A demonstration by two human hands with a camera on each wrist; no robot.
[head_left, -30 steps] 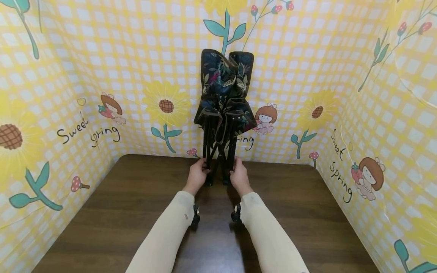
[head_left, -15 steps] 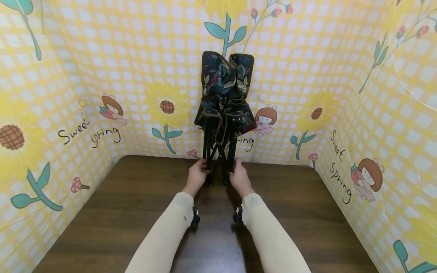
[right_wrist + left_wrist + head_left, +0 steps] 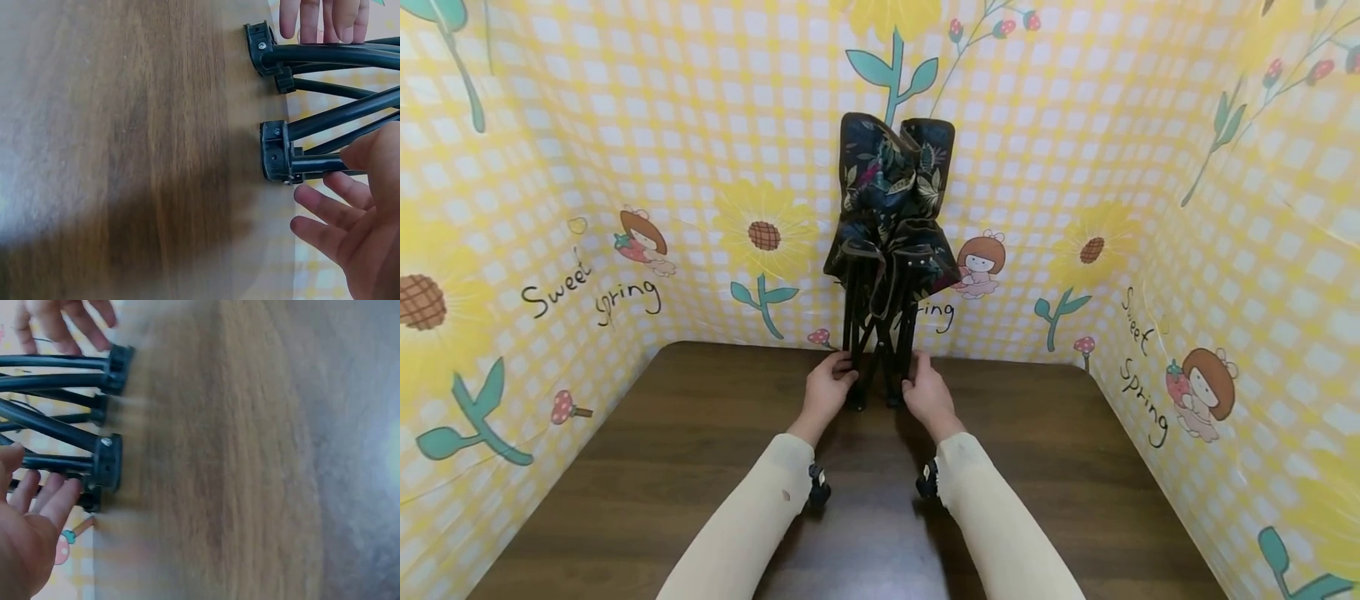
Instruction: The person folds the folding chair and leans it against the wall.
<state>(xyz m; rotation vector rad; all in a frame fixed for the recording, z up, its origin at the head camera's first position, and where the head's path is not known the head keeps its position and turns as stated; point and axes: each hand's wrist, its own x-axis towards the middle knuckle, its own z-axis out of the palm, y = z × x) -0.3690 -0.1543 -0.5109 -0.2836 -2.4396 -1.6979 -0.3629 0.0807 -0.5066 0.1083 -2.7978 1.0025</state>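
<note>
Dark wood table (image 3: 625, 467), sunflower-print backdrop (image 3: 550, 167). Folded camp chair (image 3: 891, 217) upright near far edge, centred. Left hand (image 3: 826, 390), right hand (image 3: 928, 396) flanking black legs (image 3: 880, 350), fingers loose, touching to steady, not clamped.

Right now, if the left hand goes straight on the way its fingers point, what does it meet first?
The left hand would probably meet the black leg of the folded chair first, since its fingers already lie beside it; any contact is unclear.

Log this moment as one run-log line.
folded chair upright on table | left hand open at legs | right hand open at legs
</note>
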